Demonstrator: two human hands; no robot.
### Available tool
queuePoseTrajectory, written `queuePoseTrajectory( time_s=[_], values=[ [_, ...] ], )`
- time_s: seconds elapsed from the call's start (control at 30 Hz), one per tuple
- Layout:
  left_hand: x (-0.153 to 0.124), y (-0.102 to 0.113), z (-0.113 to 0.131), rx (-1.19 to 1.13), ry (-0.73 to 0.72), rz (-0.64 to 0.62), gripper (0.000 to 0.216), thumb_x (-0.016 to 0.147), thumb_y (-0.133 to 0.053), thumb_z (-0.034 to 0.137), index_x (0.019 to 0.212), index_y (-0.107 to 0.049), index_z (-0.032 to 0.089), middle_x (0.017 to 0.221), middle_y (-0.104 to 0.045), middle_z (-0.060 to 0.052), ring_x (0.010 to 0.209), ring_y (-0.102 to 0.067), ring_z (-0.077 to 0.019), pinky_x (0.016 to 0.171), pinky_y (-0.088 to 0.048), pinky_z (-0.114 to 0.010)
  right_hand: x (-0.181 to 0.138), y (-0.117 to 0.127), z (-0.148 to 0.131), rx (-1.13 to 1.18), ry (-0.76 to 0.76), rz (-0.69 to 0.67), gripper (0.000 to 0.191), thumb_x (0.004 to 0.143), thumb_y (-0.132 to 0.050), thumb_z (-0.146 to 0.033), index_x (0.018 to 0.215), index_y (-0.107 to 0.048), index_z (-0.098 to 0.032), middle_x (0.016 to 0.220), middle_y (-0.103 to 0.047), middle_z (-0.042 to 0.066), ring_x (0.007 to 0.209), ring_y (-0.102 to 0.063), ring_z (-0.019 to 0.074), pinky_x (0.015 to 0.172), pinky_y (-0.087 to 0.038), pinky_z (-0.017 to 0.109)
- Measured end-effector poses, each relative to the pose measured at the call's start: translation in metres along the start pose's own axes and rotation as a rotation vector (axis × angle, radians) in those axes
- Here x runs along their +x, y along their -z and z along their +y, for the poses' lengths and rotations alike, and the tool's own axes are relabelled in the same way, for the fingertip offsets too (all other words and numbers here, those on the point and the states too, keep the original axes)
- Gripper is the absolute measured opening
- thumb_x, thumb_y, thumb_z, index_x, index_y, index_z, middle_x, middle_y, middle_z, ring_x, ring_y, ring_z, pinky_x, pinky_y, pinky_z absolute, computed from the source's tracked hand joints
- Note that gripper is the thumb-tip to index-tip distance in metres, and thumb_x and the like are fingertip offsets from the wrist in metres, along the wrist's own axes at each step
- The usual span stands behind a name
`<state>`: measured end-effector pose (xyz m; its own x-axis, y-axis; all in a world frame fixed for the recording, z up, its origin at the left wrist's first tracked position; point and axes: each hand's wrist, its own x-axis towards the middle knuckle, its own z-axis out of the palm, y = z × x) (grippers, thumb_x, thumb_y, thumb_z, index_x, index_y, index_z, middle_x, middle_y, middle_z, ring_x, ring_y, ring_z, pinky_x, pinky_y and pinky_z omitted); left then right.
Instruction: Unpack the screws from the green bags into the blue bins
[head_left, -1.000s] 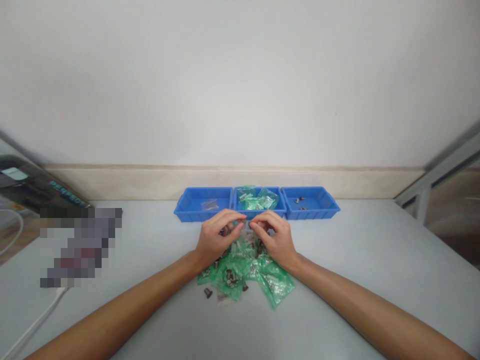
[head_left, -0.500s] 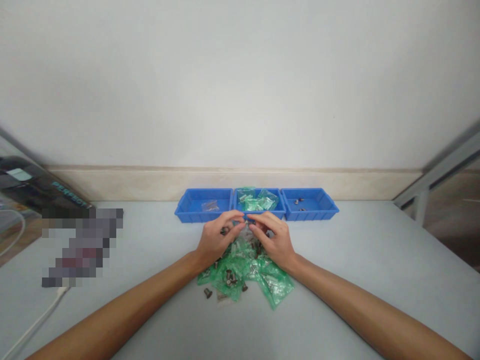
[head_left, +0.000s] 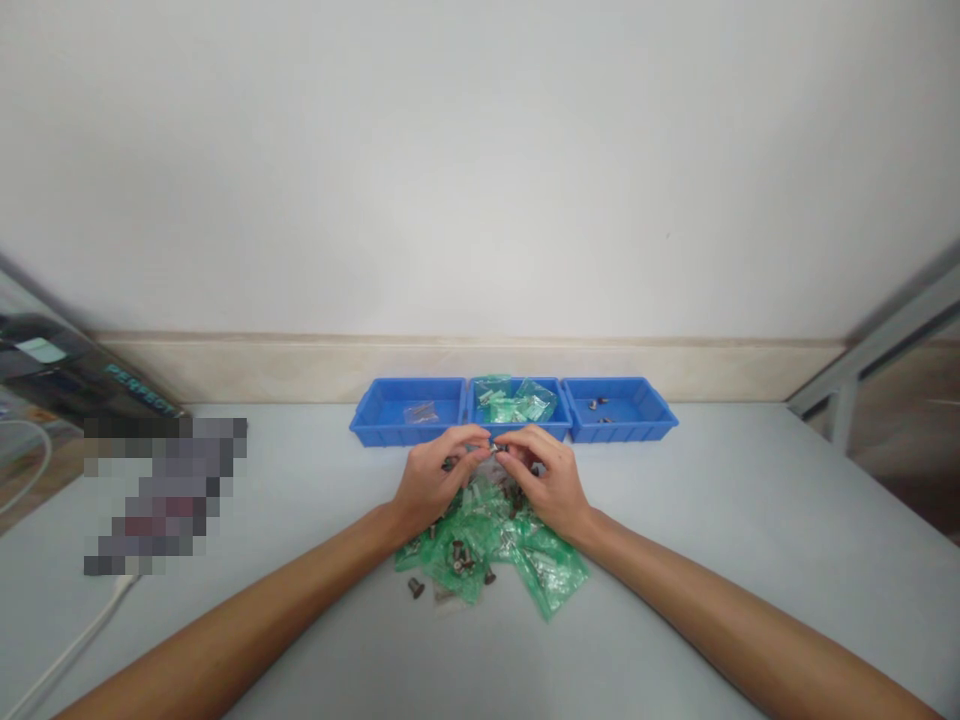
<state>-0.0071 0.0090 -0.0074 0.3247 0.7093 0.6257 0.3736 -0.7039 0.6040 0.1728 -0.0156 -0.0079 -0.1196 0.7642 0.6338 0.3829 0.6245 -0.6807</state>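
My left hand (head_left: 441, 472) and my right hand (head_left: 546, 478) meet above the far side of a heap of green plastic bags (head_left: 517, 545). Thumb and fingers of both hands pinch a small metal screw (head_left: 493, 450), mostly covered by the fingertips. Some of the bags hold silvery pieces. Loose dark screws lie on and among them, one dark screw (head_left: 415, 588) apart at the near left. A little clear bag (head_left: 450, 600) pokes out from under the heap's near edge.
Behind my hands stand three blue bins: the left bin (head_left: 373, 432) holds a small clear bag, the middle bin (head_left: 564, 425) green bags, the right bin (head_left: 637, 432) a few screws. A blurred-out object (head_left: 169, 500) with a white cable (head_left: 82, 640) lies left.
My fingertips have closed in slightly around the small screw, and the right hand has shifted a little left. Bags and bins have stayed put.
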Motion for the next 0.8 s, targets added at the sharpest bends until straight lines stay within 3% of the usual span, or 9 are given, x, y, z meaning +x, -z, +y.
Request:
queuePoseTrajectory(
  time_s=[0.33,0.57,0.7,0.8],
  values=[
    [0.0002,0.0001,-0.0019,0.018,-0.058,0.019,0.016,0.091,-0.056,0.031,0.1,-0.062,0.019,0.07,-0.069,0.002,0.051,-0.063,-0.0093,0.054,-0.05,-0.018,-0.0004,0.0001,-0.0011,0.016,-0.024,-0.031,0.01,0.09,-0.06,-0.027,0.094,-0.067,-0.021,0.072,-0.058,0.001,0.065,-0.055,0.0149,0.059,-0.045,0.026],
    [0.0033,0.0011,0.0019,0.059,-0.089,0.051,0.017,0.091,-0.058,0.032,0.097,-0.063,0.017,0.074,-0.071,0.002,0.049,-0.058,-0.0073,0.057,-0.049,-0.018,-0.0007,-0.0002,0.0003,0.027,-0.011,0.035,0.008,0.088,-0.061,-0.023,0.094,-0.067,-0.02,0.072,-0.058,0.0,0.063,-0.054,0.014,0.059,-0.044,0.025],
    [0.0058,0.0008,0.0029,0.041,-0.153,0.031,0.015,0.091,-0.059,0.03,0.093,-0.066,0.017,0.081,-0.071,-0.002,0.058,-0.061,-0.0089,0.053,-0.047,-0.018,-0.0011,-0.0004,0.0011,0.028,-0.002,0.057,0.008,0.088,-0.062,-0.023,0.094,-0.067,-0.019,0.072,-0.058,0.0,0.062,-0.054,0.0133,0.058,-0.044,0.024],
    [0.0068,0.0008,0.0028,0.046,-0.19,0.02,0.016,0.091,-0.058,0.028,0.094,-0.068,0.016,0.086,-0.072,-0.005,0.071,-0.065,-0.0122,0.059,-0.05,-0.019,-0.001,-0.0006,0.0007,0.016,-0.01,0.052,0.009,0.088,-0.062,-0.026,0.093,-0.067,-0.02,0.071,-0.059,0.0,0.062,-0.054,0.0136,0.058,-0.045,0.025]
  ],
)
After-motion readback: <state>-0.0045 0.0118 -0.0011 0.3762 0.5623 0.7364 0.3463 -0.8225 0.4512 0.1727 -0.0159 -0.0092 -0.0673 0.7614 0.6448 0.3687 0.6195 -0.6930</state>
